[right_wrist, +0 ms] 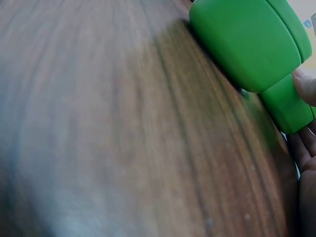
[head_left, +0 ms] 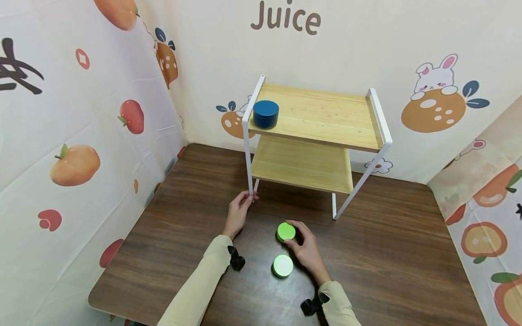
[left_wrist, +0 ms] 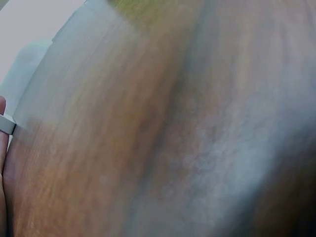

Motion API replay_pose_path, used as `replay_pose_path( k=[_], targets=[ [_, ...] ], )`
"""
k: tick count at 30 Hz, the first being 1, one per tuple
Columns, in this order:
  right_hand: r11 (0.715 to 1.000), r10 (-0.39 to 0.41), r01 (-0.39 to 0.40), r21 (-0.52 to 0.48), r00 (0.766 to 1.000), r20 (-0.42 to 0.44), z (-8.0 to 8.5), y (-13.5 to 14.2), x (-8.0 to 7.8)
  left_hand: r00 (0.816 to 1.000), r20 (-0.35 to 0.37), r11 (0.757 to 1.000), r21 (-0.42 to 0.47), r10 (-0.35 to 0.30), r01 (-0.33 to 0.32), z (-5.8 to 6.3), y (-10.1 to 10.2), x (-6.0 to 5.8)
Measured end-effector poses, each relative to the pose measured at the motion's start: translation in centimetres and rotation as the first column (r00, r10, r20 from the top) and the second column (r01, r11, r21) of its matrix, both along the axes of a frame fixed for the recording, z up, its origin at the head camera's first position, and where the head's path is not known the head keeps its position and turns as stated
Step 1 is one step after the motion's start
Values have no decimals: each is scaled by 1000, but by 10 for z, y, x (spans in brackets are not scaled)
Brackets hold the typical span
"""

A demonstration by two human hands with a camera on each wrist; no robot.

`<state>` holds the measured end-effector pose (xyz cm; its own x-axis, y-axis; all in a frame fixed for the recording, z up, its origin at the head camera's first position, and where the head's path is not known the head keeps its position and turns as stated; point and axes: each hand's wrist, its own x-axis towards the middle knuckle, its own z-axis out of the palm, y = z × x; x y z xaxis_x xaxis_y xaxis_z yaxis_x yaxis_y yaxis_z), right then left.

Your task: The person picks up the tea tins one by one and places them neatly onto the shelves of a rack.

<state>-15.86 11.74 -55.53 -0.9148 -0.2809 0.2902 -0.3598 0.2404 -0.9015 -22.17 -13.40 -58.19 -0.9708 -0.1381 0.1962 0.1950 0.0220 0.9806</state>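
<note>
My left hand (head_left: pixel 238 213) holds the foot of the front left leg of a two-tier shelf (head_left: pixel 322 113) with white metal sides and pale wooden boards. In the left wrist view, the white leg (left_wrist: pixel 7 124) shows at the left edge beside a sliver of my fingers. Thumb and fingers of my right hand (head_left: pixel 308 250) grip a small round green tin (head_left: pixel 286 231) from its right side, low over the table. Nearer to me stands a second green tin (head_left: pixel 282 266), which in the right wrist view partly covers the held one (right_wrist: pixel 286 106).
A round blue tin (head_left: pixel 265 114) stands at the left end of the shelf's top board. The lower board (head_left: pixel 302 163) hangs beneath it. The brown wooden table (head_left: pixel 391 253) meets fruit-printed cloth walls (head_left: pixel 134 181) at the back and sides.
</note>
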Motion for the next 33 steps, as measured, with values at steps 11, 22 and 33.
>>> replay_pose_path(
  k=[11, 22, 33],
  targets=[
    [1000, -11, 11, -3, 1000, 1, 0, -1, 1, 1000, 3, 1000, -3, 2, -2, -2, 0, 1],
    [1000, -15, 15, -15, 1000, -11, -2, 0, 0, 1000, 13, 1000, 7, 2, -2, 0, 0, 1],
    [1000, -10, 10, -14, 1000, 5, -12, 3, -5, 1000, 2, 1000, 4, 10, -10, -1, 1, -1]
  ],
)
